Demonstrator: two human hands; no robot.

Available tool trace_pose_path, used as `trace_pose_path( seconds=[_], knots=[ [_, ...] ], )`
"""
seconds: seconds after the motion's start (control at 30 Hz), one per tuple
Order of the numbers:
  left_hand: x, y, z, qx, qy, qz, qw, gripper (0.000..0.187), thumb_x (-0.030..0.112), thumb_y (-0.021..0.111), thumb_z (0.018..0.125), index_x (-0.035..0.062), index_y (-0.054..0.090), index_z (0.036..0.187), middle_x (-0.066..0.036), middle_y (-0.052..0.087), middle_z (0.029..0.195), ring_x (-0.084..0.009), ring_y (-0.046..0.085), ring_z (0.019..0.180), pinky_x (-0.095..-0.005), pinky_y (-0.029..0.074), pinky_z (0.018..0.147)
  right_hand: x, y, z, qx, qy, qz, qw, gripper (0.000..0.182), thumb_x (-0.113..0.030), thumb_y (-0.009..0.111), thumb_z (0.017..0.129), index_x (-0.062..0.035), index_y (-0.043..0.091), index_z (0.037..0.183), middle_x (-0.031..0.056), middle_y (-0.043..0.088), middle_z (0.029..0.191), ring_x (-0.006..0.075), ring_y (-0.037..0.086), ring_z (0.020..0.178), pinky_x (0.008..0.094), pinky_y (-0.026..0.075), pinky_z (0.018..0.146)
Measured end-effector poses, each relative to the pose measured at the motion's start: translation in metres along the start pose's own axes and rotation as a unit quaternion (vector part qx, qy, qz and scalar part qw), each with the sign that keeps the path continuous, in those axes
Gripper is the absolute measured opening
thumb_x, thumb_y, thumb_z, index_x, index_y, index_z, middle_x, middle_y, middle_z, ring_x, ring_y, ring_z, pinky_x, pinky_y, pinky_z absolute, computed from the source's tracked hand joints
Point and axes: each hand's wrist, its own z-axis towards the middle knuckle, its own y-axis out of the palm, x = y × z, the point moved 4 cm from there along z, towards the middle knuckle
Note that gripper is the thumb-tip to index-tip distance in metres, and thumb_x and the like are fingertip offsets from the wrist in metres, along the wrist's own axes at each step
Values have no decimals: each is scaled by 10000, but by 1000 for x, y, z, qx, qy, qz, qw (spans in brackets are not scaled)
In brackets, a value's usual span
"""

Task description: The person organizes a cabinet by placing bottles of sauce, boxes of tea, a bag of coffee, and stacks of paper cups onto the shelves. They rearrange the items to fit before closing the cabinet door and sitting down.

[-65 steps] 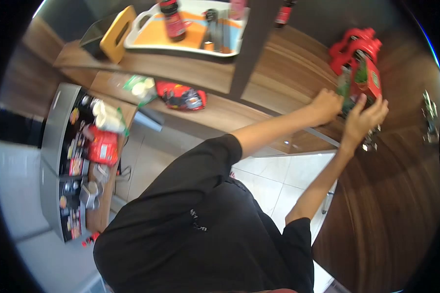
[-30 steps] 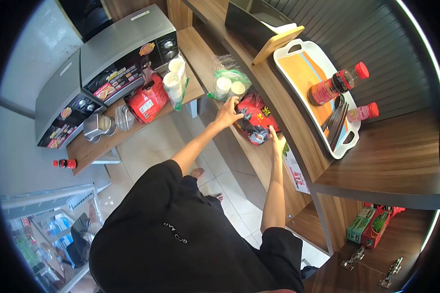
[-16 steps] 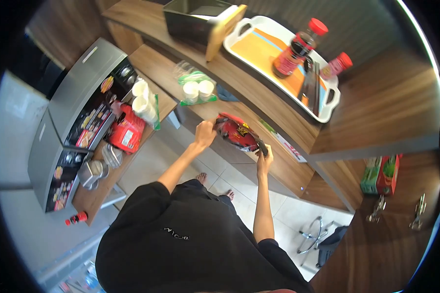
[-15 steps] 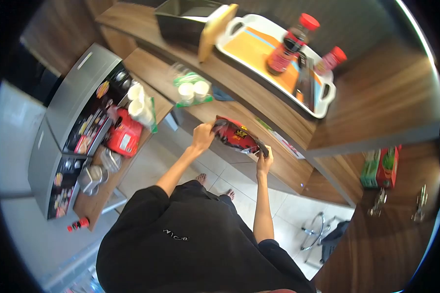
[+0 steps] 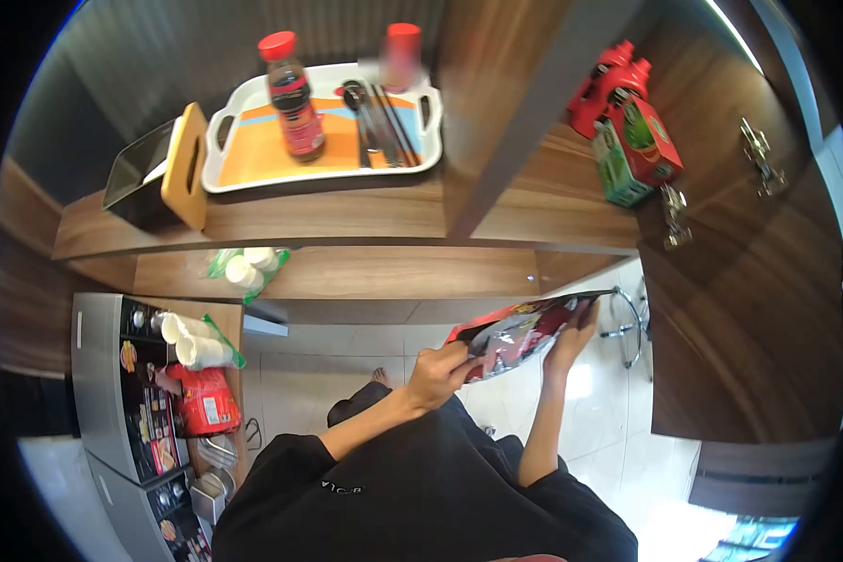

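While standing over open tiled floor (image 5: 347, 361), a person is holding a red snack bag (image 5: 515, 330) in the air with both hands: the left hand (image 5: 437, 373) is closing its grip on the bag's lower end, the right hand (image 5: 571, 339) is clamping the upper edge. Just above the grip, the wooden surface (image 5: 365, 273) is running clear. Print on the bag is too blurred to read.
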Motion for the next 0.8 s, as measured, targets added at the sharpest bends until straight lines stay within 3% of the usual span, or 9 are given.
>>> trace_pose_path(
  seconds=[0.03, 0.07, 0.23, 0.47, 0.53, 0.67, 0.7, 0.77, 0.8],
  knots=[
    [14, 5, 7, 17, 59, -4, 998, 288, 89, 803, 773, 27, 542, 668, -111, 510, 618, -267, 516, 466, -361, 403, 428, -19, -11, 2, 14, -11, 24, 1000, 471, -225, 470, 1067, 99, 410, 1403, 177, 472, 1423, 200, 456, 1272, 332, 318, 1102],
    [28, 6, 18, 18, 90, -15, 996, 288, 89, 803, 774, 29, 544, 664, -103, 506, 614, -257, 516, 463, -358, 404, 427, -47, -15, -1, 107, -24, -6, 994, 461, -222, 477, 1065, 81, 416, 1407, 160, 476, 1421, 202, 459, 1267, 338, 325, 1097],
    [96, -7, 103, 62, 263, -3, 963, 281, 78, 792, 794, 45, 554, 648, -51, 480, 597, -180, 509, 434, -325, 387, 379, -141, -22, 34, 80, -149, 141, 976, 413, -209, 498, 1057, 28, 460, 1394, 93, 519, 1374, 152, 483, 1223, 294, 351, 1063],
    [156, -17, 200, 189, 260, 73, 944, 249, 118, 741, 856, 25, 537, 749, -98, 490, 676, -288, 535, 521, -367, 428, 449, -248, 24, 132, -6, -265, 162, 951, 288, -213, 516, 1048, 10, 586, 1217, 33, 637, 1121, 116, 558, 1014, 282, 437, 927],
    [151, -15, 222, 221, 261, 125, 931, 238, 131, 715, 877, 14, 542, 764, -111, 531, 706, -321, 585, 574, -384, 462, 465, -251, 51, 164, -47, -313, 115, 942, 248, -216, 520, 1044, -2, 597, 1141, 23, 637, 1013, 104, 540, 919, 283, 446, 856],
    [104, 4, 219, 145, 135, 165, 966, 281, 74, 680, 886, -21, 527, 1101, -227, 600, 1030, -400, 651, 805, -437, 539, 640, -212, 82, 184, -41, -318, 51, 946, 200, -178, 545, 1020, -11, 571, 1128, 56, 610, 969, 122, 554, 881, 274, 453, 787],
    [102, 9, 212, 189, 229, 146, 944, 524, -8, 737, 822, -15, 452, 1262, -193, 562, 1127, -236, 635, 814, -332, 531, 677, -196, 86, 179, -71, -287, 109, 949, 206, -159, 575, 1002, -22, 559, 1155, 60, 598, 1024, 135, 569, 897, 279, 462, 808],
    [85, 19, 192, 205, 219, 104, 948, 582, -62, 727, 799, -3, 425, 1293, -190, 487, 1217, -229, 575, 929, -332, 517, 764, -164, 86, 154, -55, -286, 147, 945, 266, -121, 625, 969, -44, 534, 1207, 65, 570, 1119, 156, 590, 918, 291, 478, 839],
    [72, 24, 181, 196, 217, 135, 947, 526, -33, 724, 810, 1, 449, 1258, -174, 499, 1156, -248, 566, 943, -347, 510, 772, -149, 81, 137, -8, -313, 127, 941, 308, -102, 645, 953, -54, 521, 1231, 65, 555, 1159, 163, 595, 923, 298, 485, 847]
  ],
)
